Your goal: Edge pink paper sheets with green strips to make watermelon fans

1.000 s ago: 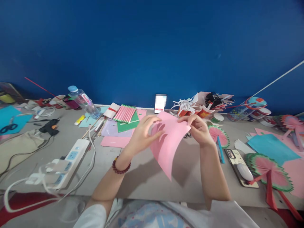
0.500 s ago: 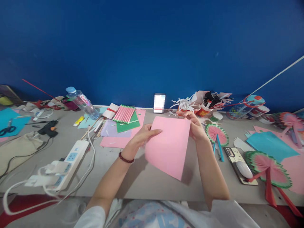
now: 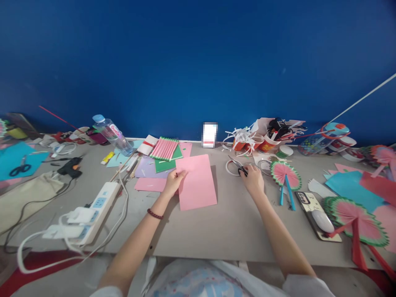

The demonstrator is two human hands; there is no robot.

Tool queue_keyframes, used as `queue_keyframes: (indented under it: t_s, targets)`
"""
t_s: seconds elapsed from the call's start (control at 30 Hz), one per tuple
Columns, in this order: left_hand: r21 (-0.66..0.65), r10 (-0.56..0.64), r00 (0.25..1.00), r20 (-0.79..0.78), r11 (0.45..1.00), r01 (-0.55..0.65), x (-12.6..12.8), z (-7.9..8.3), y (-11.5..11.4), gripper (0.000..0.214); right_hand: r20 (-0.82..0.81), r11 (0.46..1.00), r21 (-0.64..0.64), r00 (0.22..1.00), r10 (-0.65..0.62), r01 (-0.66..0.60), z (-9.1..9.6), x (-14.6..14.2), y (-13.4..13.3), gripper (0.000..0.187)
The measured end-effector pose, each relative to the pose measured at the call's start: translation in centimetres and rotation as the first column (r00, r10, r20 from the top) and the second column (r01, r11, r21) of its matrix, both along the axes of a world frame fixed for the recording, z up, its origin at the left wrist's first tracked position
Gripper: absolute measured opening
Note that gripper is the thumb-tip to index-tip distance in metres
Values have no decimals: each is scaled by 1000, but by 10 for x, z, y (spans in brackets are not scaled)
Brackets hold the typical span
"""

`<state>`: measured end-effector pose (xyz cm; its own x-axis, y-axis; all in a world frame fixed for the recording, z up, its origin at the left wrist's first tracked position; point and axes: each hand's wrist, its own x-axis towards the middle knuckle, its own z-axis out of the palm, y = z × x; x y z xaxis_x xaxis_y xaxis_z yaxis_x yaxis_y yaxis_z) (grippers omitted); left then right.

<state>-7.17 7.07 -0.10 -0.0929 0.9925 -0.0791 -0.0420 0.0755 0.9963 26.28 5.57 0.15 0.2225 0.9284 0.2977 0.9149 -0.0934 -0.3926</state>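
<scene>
A pink paper sheet [image 3: 197, 182] lies flat on the grey table [image 3: 216, 231] in front of me. My left hand [image 3: 175, 181] pinches its left edge, a red bead bracelet on the wrist. My right hand [image 3: 254, 180] has reached to the right and closes on the black handles of a pair of scissors [image 3: 237, 166], which lie beside rings of tape [image 3: 230, 167].
A white power strip [image 3: 94, 208] with cables lies at the left, near a glue gun [image 3: 68, 167] and a water bottle [image 3: 111, 134]. Pleated pink-green paper [image 3: 163, 148] sits behind the sheet. Paper fans [image 3: 285, 175], a phone [image 3: 314, 212] and coloured sheets crowd the right.
The pink sheet was held up in both hands; now it lies flat on the table. My right hand let go of it and moved right onto the scissors.
</scene>
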Motion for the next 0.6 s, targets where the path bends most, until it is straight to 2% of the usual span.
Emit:
queue_keyframes:
  t_s: [0.17,0.27,0.33,0.4,0.43,0.5,0.6]
  targets:
    - [-45,37,981,191,999,-28,3,6,-4,49,16,988,-147,999,-49,51,5,3,-1,23]
    - [-59,58,965,257,997,-44,2,9,-6,47,-7,992,-111,998,-62,60,11,6,-4,22]
    - [-73,70,951,302,996,-50,2,11,-8,45,-97,994,-82,992,-79,71,16,5,-7,22]
    - [-84,76,936,343,995,-50,2,13,-9,43,-320,994,-106,945,-63,30,21,-2,-13,25]
    - [-85,78,930,359,995,-50,2,15,-10,42,-466,991,-129,884,-39,-24,23,-8,-16,28]
    - [-75,82,920,384,996,-58,2,19,-12,41,-726,970,-168,688,-2,-174,24,-24,-26,37]
    - [-58,97,909,405,995,-81,2,25,-15,41,-917,908,-141,397,31,-395,22,-52,-42,44]
